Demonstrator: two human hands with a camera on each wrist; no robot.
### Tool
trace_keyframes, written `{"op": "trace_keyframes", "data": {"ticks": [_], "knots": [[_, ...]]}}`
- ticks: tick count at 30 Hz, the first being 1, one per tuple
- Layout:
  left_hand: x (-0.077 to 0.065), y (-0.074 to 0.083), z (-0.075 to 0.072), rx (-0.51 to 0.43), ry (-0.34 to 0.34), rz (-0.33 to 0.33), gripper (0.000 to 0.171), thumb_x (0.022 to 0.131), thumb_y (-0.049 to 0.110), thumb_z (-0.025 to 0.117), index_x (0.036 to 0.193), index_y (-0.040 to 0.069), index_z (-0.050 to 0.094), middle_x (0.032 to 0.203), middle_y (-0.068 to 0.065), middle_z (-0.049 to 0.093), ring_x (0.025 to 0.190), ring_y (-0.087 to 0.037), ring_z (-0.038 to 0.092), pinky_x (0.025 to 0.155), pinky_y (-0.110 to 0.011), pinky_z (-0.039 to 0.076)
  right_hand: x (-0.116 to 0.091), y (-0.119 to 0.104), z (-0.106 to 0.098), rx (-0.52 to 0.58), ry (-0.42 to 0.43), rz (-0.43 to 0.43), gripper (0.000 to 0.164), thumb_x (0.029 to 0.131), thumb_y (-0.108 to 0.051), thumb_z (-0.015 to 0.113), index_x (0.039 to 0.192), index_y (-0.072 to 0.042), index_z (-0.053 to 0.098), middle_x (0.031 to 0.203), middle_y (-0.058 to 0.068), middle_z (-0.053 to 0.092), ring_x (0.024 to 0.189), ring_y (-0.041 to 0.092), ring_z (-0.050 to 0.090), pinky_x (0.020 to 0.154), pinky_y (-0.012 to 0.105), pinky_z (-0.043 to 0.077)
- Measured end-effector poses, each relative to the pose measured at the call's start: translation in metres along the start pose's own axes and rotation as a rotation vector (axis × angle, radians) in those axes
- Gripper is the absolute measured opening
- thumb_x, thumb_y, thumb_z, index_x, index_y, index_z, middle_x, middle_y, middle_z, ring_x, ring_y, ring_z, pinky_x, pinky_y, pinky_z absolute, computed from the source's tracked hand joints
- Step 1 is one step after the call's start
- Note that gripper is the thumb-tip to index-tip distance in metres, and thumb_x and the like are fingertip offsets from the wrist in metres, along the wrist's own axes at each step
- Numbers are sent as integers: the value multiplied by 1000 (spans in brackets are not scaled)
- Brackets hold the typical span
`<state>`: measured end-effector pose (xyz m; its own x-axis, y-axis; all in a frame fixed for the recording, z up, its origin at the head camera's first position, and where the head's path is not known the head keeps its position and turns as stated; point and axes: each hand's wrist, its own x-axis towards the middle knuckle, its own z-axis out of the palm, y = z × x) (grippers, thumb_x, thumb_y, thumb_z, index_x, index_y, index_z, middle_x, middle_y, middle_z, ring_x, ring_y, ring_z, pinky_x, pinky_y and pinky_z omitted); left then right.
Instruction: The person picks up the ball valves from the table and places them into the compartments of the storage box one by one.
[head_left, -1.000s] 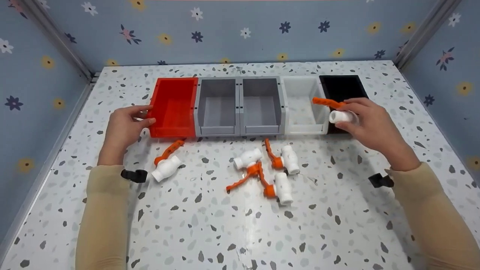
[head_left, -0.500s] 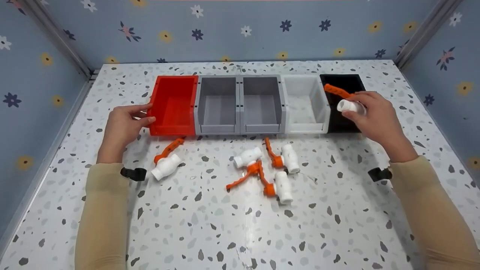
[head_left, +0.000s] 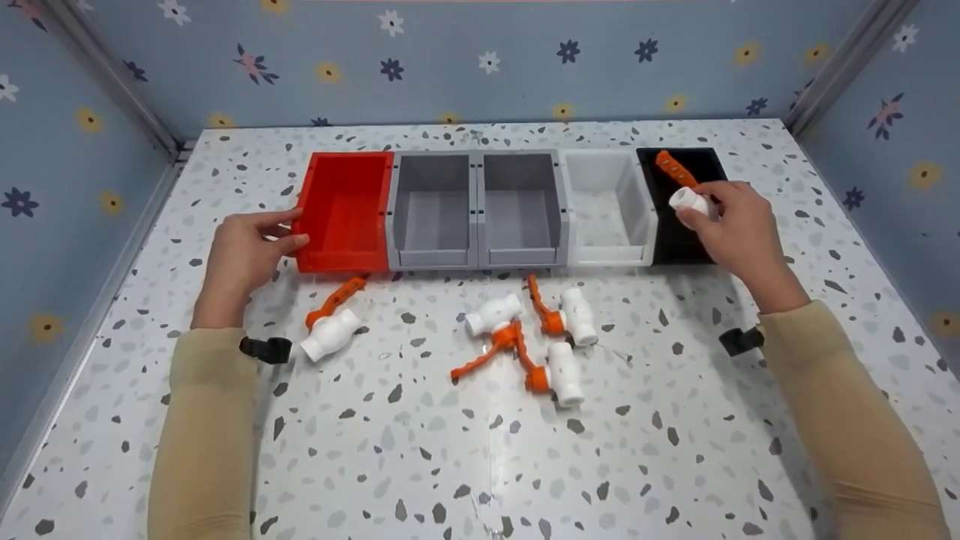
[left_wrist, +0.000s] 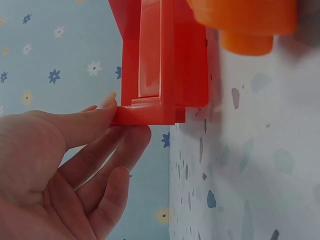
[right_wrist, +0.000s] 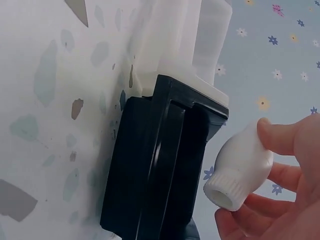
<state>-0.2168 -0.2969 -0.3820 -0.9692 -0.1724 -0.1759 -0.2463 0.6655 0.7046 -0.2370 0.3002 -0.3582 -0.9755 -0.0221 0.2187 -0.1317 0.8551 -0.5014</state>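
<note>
My right hand [head_left: 746,229] pinches a white ball valve [head_left: 694,202] with an orange lever handle over the black bin [head_left: 675,251]. In the right wrist view the valve body [right_wrist: 242,167] is held between thumb and fingers, beside the black bin's rim [right_wrist: 175,95]; its lever is hidden there. At the far left, my left hand [head_left: 247,251] grips the side wall of the red bin [head_left: 341,259], thumb on one face and fingers on the other, as the left wrist view shows at the red wall [left_wrist: 145,117].
Two grey bins [head_left: 436,259] and a white bin [head_left: 609,255] stand in the row between red and black. Before the row lie several more valves: one at left [head_left: 331,335], others grouped near the middle [head_left: 566,375]. A flowered panel [head_left: 480,67] rises behind.
My right hand has carried the valve from the white bin's right edge back over the black bin, and its lever has turned to point farther away. My left hand keeps its place on the red bin.
</note>
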Motion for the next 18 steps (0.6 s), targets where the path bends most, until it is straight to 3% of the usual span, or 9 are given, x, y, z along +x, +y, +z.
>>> {"op": "trace_keyframes", "data": {"ticks": [10, 18], "knots": [[0, -1, 1, 9, 9, -11, 54, 97, 25, 67, 147, 29, 49, 131, -15, 58, 104, -32, 62, 77, -34, 51, 9, 1, 9, 27, 1, 76, 53, 99, -38, 61, 131, 5, 56, 137, 25, 44, 118, 45, 48, 98, 58, 39], [0, 4, 1, 15, 8, -24, 53, 98, 26, 66, 147, 30, 49, 132, -15, 57, 104, -32, 61, 78, -34, 51, 13, 5, 16, 0, -1, 131, 57, 99, -42, 58, 134, 4, 55, 133, 26, 40, 110, 45, 50, 95, 57, 41]]}}
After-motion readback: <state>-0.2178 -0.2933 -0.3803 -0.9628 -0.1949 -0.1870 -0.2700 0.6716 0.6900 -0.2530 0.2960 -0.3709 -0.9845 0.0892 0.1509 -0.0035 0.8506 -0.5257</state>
